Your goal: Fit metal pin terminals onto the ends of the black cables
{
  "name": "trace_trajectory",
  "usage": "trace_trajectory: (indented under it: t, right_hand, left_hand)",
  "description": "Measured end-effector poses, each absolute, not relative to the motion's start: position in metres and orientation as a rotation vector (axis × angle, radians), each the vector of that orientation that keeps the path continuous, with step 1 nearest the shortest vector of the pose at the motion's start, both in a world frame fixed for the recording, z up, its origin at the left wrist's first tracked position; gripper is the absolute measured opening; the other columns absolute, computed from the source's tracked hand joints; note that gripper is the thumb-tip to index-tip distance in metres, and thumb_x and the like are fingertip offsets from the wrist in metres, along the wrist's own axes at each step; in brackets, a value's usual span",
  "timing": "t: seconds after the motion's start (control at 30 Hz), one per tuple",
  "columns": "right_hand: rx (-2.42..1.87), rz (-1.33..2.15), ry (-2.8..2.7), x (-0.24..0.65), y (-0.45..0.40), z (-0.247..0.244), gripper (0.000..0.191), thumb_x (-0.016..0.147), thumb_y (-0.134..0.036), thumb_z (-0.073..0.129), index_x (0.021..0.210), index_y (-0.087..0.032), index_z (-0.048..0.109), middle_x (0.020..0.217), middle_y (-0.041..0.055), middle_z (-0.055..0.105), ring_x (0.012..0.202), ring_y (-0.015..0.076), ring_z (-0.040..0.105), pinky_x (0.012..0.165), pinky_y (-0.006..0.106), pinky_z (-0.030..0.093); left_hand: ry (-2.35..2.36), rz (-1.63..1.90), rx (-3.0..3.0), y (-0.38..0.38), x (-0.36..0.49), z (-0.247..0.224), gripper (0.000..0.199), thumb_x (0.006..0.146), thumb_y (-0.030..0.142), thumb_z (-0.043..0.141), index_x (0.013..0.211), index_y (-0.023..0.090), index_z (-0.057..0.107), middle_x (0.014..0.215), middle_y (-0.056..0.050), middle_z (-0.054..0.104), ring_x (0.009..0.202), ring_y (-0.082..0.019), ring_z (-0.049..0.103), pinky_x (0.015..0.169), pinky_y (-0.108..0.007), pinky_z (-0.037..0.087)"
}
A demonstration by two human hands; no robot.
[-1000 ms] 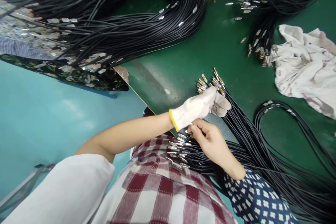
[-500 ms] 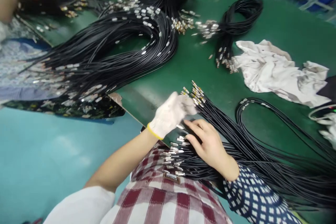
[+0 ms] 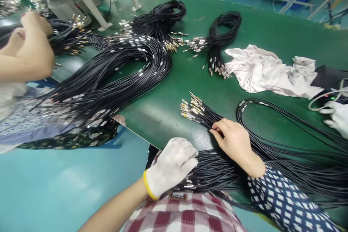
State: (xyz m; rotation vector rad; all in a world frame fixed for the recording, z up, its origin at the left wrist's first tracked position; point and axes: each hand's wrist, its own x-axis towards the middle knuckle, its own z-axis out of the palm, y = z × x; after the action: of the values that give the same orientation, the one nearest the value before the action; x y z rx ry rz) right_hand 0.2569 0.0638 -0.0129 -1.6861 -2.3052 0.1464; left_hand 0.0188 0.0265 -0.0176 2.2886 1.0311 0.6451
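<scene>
My left hand [image 3: 174, 165], in a white glove with a yellow cuff, rests over the connector ends of the near bundle of black cables [image 3: 214, 170] at the table's front edge. Its fingers are curled and press together; what lies under them is hidden. My right hand [image 3: 233, 141] is bare and pinches black cable at the side of the farther bundle [image 3: 208, 114], just behind its metal tips. Those tips point up and left on the green table. Both bundles run off to the right.
A large curved cable bundle [image 3: 160, 69] lies at left, beside another person's arm [image 3: 27, 54]. Two coiled bundles [image 3: 170, 11] [image 3: 231, 25] lie farther back. A white cloth [image 3: 266, 69] and a black box [image 3: 330, 78] are at right.
My right hand has moved right and up to the farther bundle. My left hand has come down onto the near bundle's ends. The view has shifted, showing more of the far side.
</scene>
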Motion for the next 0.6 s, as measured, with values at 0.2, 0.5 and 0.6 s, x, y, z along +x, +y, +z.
trace_trajectory:
  t: [0.2,0.5,0.6]
  right_hand:
    - [-1.581,0.588,-2.085,0.256,0.055,-0.003,0.004,0.094,-0.021,0.060,0.090,-0.021,0.060,0.096,0.0052,0.063,0.087,0.0214,0.062,0.078,0.034,0.047]
    - [-1.414,1.080,-2.030,0.255,0.034,0.003,0.012,0.099,-0.026,0.053,0.089,-0.022,0.055,0.081,0.0016,0.062,0.072,0.0170,0.058,0.067,0.030,0.046]
    - [-1.395,1.090,-2.097,0.242,0.036,0.005,0.011,0.097,-0.026,0.055,0.087,-0.021,0.057,0.077,0.0021,0.064,0.070,0.0178,0.058,0.066,0.030,0.045]
  left_hand:
    - [1.222,0.709,2.124,0.039,0.009,-0.017,0.012,0.095,0.020,0.055,0.095,0.020,0.067,0.096,-0.002,0.068,0.099,-0.018,0.060,0.100,-0.037,0.042]
    - [1.296,0.787,1.489,0.038,0.005,-0.008,0.015,0.092,0.019,0.048,0.087,0.021,0.061,0.092,0.000,0.063,0.090,-0.016,0.058,0.086,-0.029,0.044]
    - [1.280,0.831,1.301,0.041,0.008,-0.003,0.024,0.093,0.019,0.043,0.074,0.019,0.056,0.076,0.002,0.056,0.075,-0.013,0.053,0.072,-0.025,0.042]
